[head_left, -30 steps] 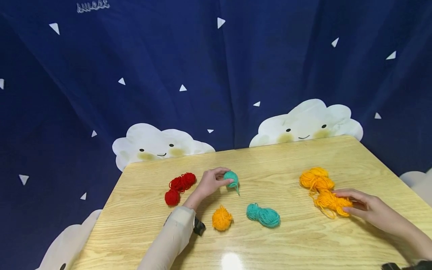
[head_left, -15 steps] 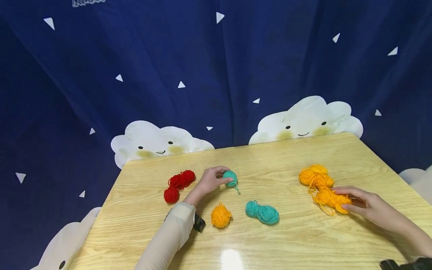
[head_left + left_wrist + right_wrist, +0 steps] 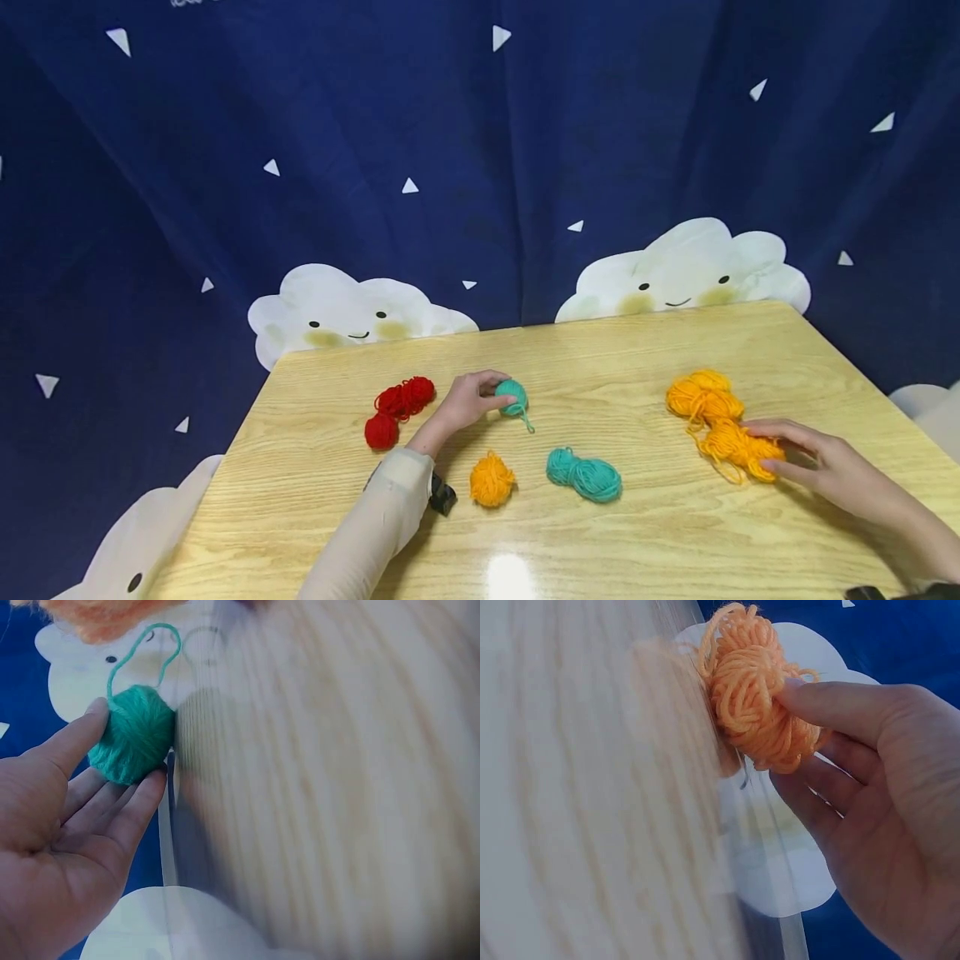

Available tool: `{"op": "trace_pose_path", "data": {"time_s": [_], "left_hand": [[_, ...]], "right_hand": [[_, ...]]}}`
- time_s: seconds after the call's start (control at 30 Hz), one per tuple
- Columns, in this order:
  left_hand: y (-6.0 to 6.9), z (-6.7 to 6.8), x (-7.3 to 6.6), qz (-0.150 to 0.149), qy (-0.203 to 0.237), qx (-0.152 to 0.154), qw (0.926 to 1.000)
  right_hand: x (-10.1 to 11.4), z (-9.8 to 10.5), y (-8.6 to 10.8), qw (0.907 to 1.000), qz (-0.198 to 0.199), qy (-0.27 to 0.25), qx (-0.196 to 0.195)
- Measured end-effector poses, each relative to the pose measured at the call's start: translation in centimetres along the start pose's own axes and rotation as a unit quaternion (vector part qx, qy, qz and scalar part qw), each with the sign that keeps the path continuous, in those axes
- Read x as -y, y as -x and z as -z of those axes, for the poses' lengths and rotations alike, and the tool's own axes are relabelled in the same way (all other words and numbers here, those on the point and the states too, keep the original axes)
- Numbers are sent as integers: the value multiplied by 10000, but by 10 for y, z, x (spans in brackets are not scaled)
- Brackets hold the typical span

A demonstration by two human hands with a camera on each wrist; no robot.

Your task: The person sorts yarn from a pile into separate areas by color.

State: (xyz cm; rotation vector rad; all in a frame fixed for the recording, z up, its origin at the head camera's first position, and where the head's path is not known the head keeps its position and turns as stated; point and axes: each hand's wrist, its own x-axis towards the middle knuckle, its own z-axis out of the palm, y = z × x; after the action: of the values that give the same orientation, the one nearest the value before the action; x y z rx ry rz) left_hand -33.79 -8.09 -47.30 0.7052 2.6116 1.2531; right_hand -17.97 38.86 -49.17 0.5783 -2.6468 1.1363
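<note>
My left hand [image 3: 467, 402] holds a small green yarn ball [image 3: 513, 397] on the table, thumb on one side and fingers on the other. A loose loop of green yarn [image 3: 146, 652] trails from that ball in the left wrist view. At the right, my right hand [image 3: 840, 471] grips an orange yarn skein [image 3: 738, 448] between thumb and fingertips. The skein looks pinched in at its middle in the right wrist view, where my thumb presses on its strands. A second orange skein [image 3: 703, 397] touches it on the far side, with loose strands between them.
On the wooden table [image 3: 615, 558], an orange yarn ball [image 3: 492, 481] lies near my left forearm, and a teal skein [image 3: 584, 475] to its right. A red yarn ball [image 3: 382, 432] and a red skein [image 3: 405, 397] lie at the left. A dark blue curtain [image 3: 420, 125] hangs behind.
The head view shifts slightly. Both hands keep their places and their holds on the green ball and the orange skein.
</note>
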Motion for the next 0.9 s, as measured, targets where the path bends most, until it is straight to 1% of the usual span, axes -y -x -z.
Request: {"op": "trace_pose_path", "data": {"time_s": [0.13, 0.3, 0.37, 0.5, 0.6, 0.77, 0.87, 0.9], "left_hand": [[0, 0, 1, 22, -32, -5, 10000], [0, 0, 1, 54, -46, -4, 10000], [0, 0, 0, 60, -70, 10, 10000], [0, 3, -2, 109, -99, 54, 9999], [1, 4, -2, 154, -93, 88, 9998], [0, 4, -1, 142, -122, 106, 9998], [0, 3, 0, 110, -131, 100, 9998], [0, 4, 0, 96, -135, 97, 9998]], "right_hand": [[6, 2, -1, 9999, -105, 75, -62], [16, 5, -2, 9988, -468, 56, -136], [18, 5, -3, 9987, -477, -23, -161], [28, -1, -6, 9987, -283, -273, -320], [37, -7, -10, 9982, -173, -453, -344], [47, -15, -18, 9984, 0, -559, -35], [52, -20, -23, 9972, 83, -721, 182], [53, -22, -24, 9960, 91, -846, 266]]}}
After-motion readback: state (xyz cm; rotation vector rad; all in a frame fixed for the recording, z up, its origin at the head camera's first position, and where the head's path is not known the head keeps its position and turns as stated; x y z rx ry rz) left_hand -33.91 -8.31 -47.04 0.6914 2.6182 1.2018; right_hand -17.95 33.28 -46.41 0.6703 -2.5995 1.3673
